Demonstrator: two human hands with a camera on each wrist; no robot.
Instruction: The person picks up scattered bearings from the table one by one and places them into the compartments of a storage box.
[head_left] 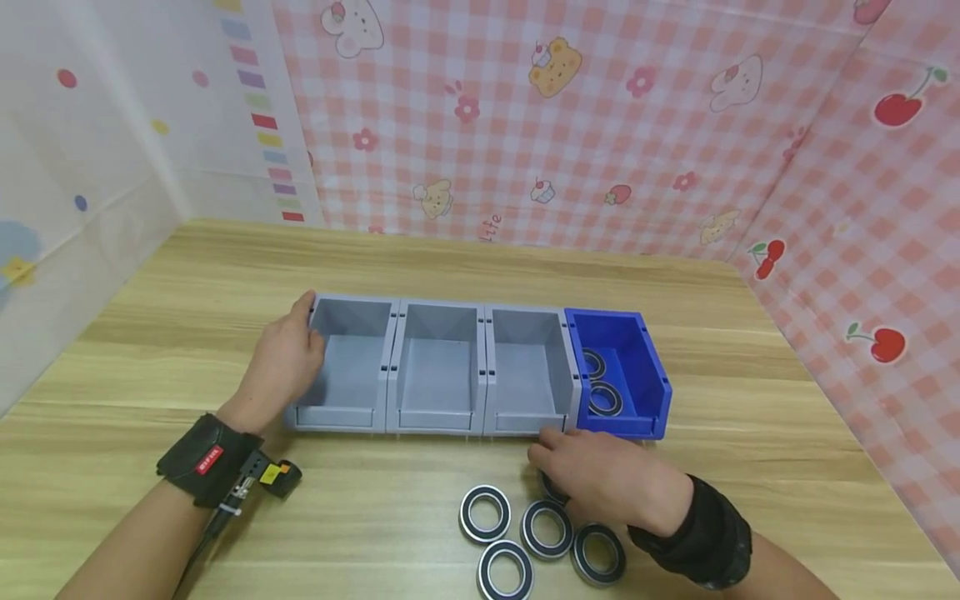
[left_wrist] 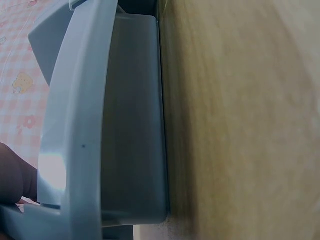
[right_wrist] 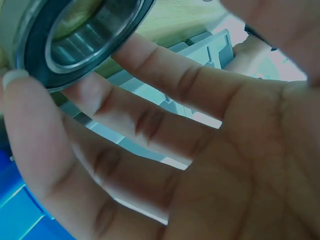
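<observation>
My left hand (head_left: pixel 281 358) grips the left wall of the leftmost grey storage bin (head_left: pixel 341 419), its thumb over the rim; the left wrist view shows that bin's side (left_wrist: pixel 132 125) close up. In front of the bins, my right hand (head_left: pixel 611 479) holds a ball bearing (head_left: pixel 553 488), mostly hidden under it in the head view. The right wrist view shows this bearing (right_wrist: pixel 37 55), a metal ring with a black seal, at the fingertips. Several like bearings (head_left: pixel 547 550) lie flat on the table just below the right hand. Two more bearings (head_left: pixel 604 412) rest in the blue bin (head_left: pixel 656 429).
Two more grey bins (head_left: pixel 437 422) stand between the leftmost one and the blue bin, all side by side in a row. They sit on a wood-grain table (head_left: pixel 750 417). Patterned cloth (head_left: pixel 495 150) walls the back and sides.
</observation>
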